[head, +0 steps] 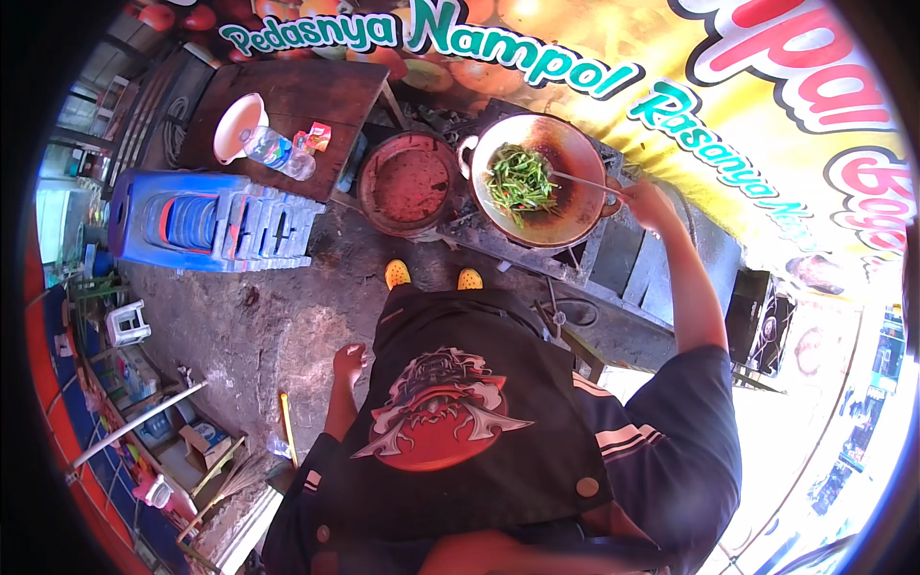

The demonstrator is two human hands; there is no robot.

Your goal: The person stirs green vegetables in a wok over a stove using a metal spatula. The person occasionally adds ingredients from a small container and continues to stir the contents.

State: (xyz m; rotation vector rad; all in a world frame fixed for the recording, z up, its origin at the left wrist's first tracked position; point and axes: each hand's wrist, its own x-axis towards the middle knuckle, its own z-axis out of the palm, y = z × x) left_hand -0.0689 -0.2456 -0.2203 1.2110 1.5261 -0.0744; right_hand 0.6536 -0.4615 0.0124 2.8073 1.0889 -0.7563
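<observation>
In my right hand is the handle of a metal spatula, which reaches over the right rim of a wide two-handled wok. The spatula's far end is among chopped green vegetables with small red bits, heaped in the wok's left half. The wok sits on a metal stove. My left hand hangs beside my dark apron, its fingers curled, and nothing can be seen in it.
Left of the wok stands a round reddish basin. A wooden table bears a pale bowl, a plastic bottle and red packets. Stacked blue plastic stools stand below it. A printed banner hangs behind the stove.
</observation>
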